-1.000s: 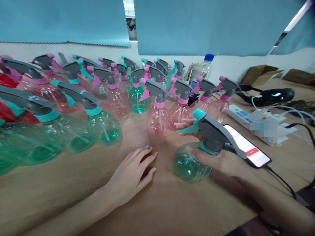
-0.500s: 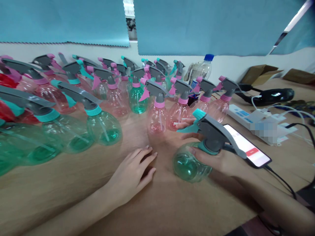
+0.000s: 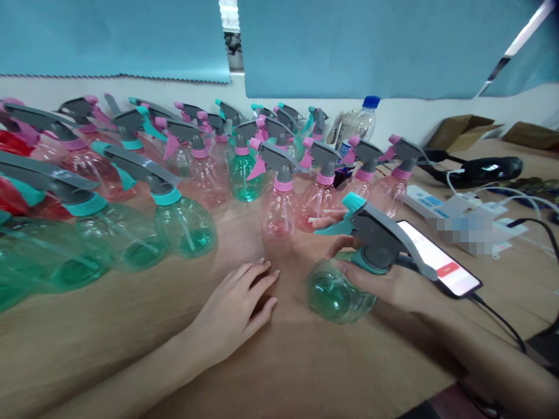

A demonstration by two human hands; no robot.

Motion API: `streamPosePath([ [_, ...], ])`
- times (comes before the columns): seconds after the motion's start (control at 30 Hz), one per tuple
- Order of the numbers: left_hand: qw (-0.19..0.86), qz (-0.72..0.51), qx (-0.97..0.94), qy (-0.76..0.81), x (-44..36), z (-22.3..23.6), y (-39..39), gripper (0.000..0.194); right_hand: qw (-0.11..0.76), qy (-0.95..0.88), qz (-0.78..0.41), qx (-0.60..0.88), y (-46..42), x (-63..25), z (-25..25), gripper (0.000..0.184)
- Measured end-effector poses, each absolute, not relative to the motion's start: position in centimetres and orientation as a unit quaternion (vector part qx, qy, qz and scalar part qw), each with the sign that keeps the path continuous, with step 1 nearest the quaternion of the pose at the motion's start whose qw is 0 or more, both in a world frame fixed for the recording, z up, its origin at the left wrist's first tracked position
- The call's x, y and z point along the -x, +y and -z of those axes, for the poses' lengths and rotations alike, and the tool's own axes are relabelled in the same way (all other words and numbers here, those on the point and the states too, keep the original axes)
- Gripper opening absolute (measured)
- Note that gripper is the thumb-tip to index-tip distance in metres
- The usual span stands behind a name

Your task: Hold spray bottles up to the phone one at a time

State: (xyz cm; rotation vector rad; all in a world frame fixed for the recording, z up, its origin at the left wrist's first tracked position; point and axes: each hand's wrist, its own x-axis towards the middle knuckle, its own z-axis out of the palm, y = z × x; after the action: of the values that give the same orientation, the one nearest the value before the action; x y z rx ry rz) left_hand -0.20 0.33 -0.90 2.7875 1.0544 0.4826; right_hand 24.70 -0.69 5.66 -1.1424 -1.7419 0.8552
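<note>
My right hand (image 3: 382, 288) grips a clear green spray bottle (image 3: 334, 297) around its neck, thumb on the near side. Part of that hand is hidden behind the bottle and its grey-and-teal trigger head. The bottle is tilted, its base toward the left. Flat on the table, fingers stretched out, my left hand (image 3: 233, 305) holds nothing. Beyond it a pink spray bottle (image 3: 279, 209) stands upright. A green spray bottle (image 3: 186, 230) with a teal collar is farther left.
Several more pink and green spray bottles crowd the left and back of the table (image 3: 279, 372). To the right lie a lit phone (image 3: 441, 262) on a cable, a white power strip (image 3: 428, 203) with cords, and a black glossy object (image 3: 491, 170). A blue-capped plastic bottle (image 3: 362, 125) stands near the wall.
Almost nothing differs. Behind the held spray bottle, a finger of my right hand looks slightly more bent. My left hand stays in place.
</note>
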Motion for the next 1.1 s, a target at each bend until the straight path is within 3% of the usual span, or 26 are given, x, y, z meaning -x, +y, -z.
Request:
streamPosePath([
  [0.43, 0.056, -0.152, -0.924, 0.346, 0.26, 0.82, 0.34, 0.035, 0.427, -0.711, -0.335, 0.447, -0.78, -24.84, -6.00, 0.028],
  [0.63, 0.051, -0.155, -0.924, 0.345, 0.23, 0.76, 0.37, 0.034, 0.414, -0.699, -0.336, 0.477, -1.02, -24.96, -6.01, 0.014],
  [1.1, 0.039, -0.154, -0.926, 0.342, 0.28, 1.11, 0.46, 0.036, 0.453, -0.670, -0.323, 0.492, -1.36, -24.33, -6.51, 0.011],
])
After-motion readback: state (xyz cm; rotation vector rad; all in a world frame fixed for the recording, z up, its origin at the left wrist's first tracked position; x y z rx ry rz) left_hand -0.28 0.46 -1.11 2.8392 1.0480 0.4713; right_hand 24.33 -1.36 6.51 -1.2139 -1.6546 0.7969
